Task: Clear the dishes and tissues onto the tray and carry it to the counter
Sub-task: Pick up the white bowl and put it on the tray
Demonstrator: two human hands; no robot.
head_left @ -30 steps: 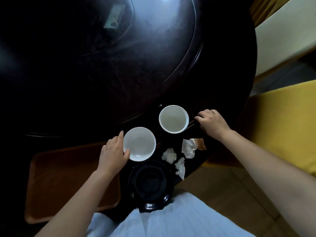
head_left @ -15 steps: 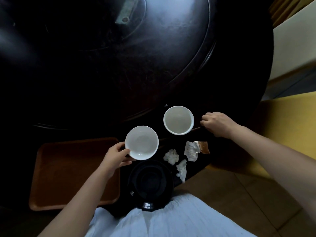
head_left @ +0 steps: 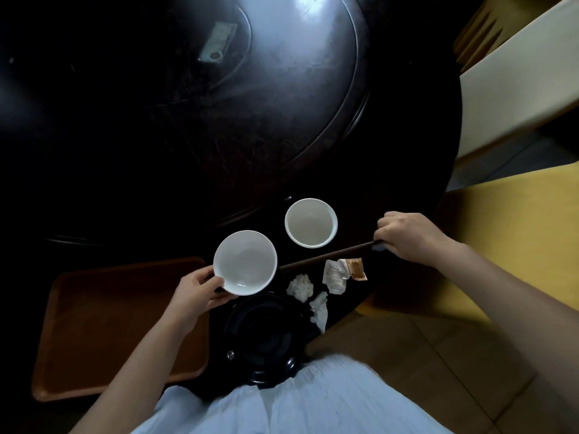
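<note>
My left hand (head_left: 195, 291) pinches the near rim of a white bowl (head_left: 246, 261), which is lifted and tilted above the dark table. My right hand (head_left: 407, 236) is shut on dark chopsticks (head_left: 326, 256) that point left toward that bowl. A second white bowl (head_left: 311, 222) stands on the table behind them. A black dish (head_left: 266, 336) sits at the near edge. Crumpled white tissues (head_left: 300, 287) and a stained wrapper (head_left: 343, 270) lie to its right. The brown tray (head_left: 103, 327) lies at the left, with nothing on it.
A round dark table (head_left: 391, 151) carries a large dark turntable (head_left: 250, 89) with a small card on it. A yellow seat (head_left: 517, 239) and a pale bench (head_left: 517, 83) stand to the right. Wooden floor shows at the lower right.
My left hand has lifted the nearer white bowl off the table. My right hand has picked up the chopsticks and raised them.
</note>
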